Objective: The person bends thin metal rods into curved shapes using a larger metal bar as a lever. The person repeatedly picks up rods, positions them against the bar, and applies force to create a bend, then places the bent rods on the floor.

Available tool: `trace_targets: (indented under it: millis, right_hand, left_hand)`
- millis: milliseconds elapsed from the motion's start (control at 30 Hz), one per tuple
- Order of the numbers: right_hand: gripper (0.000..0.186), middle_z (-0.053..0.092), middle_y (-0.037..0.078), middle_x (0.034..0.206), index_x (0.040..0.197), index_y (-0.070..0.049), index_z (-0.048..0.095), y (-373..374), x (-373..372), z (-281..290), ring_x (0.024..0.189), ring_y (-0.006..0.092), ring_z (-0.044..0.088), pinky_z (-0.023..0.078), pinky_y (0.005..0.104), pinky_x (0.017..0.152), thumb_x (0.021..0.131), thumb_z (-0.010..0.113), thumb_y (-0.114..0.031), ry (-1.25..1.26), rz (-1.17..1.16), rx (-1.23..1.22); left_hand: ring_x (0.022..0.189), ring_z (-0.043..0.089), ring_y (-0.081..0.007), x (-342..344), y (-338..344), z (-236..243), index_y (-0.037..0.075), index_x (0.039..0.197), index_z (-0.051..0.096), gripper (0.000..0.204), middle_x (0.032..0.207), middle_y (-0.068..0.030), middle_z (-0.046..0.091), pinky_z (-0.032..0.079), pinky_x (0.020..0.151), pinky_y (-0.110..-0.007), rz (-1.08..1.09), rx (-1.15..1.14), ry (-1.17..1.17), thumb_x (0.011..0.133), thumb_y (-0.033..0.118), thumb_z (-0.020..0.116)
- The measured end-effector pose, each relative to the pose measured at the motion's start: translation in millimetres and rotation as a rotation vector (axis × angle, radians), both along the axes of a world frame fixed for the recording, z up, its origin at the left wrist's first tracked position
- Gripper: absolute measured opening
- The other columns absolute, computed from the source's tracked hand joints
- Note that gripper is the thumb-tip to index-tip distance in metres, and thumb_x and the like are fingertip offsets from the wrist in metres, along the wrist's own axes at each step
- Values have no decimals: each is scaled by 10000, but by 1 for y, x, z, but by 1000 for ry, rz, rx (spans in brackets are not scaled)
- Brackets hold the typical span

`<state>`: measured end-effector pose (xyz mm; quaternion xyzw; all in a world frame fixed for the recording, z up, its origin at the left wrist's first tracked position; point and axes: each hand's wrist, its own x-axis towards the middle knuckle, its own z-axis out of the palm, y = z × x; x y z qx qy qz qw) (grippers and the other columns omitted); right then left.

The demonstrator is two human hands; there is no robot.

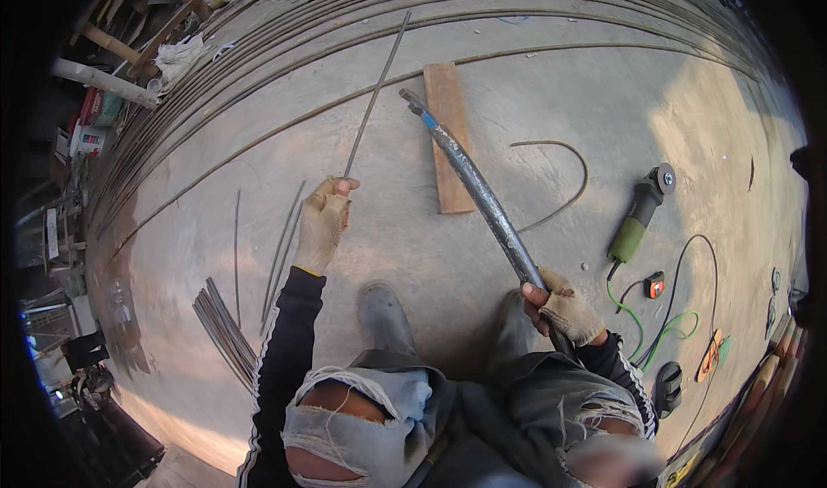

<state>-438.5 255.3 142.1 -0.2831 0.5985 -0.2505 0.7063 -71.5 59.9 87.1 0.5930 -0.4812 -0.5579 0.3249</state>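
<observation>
My left hand (320, 225), in a worn cream glove with bare fingertips, is closed round the lower end of a short steel rod (377, 96). The rod slants up and away to the right. Wrapped about the dark metal handle of a rebar bending wrench (487, 199) is my gloved right hand (564, 309). The wrench's notched head, with a blue band below it, reaches over the left edge of a wooden board (444, 152). Rod and wrench head are apart in the picture. A hooked, bent steel rod (586, 178) lies right of the board.
Long steel bars (327, 53) run across the far floor. Cut rods (222, 329) are bunched at left, with several loose ones near them. At right lie an angle grinder (636, 221), its cable, an orange tape measure (655, 285) and a black sandal (668, 389). My boots (385, 320) stand below.
</observation>
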Motion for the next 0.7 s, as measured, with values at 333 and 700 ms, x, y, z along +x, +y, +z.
trace_targets:
  millis: [333, 700]
  right_hand:
    - [478, 550, 2, 675, 1089, -65, 551, -1, -5, 3, 479, 82, 514, 391, 244, 462, 1030, 665, -526, -51, 23, -16]
    - [431, 542, 3, 676, 1083, -62, 553, 3, -14, 6, 472, 84, 503, 379, 238, 450, 1038, 672, -474, -114, -110, 20]
  left_hand:
    - [551, 371, -38, 4, 2, 0, 32, 1068, 726, 430, 658, 88, 433, 314, 517, -234, -121, 31, 7, 1070, 450, 623]
    - [536, 322, -31, 17, 11, -5, 51, 1041, 713, 372, 661, 103, 398, 261, 487, -240, -205, 36, -94, 1068, 410, 619]
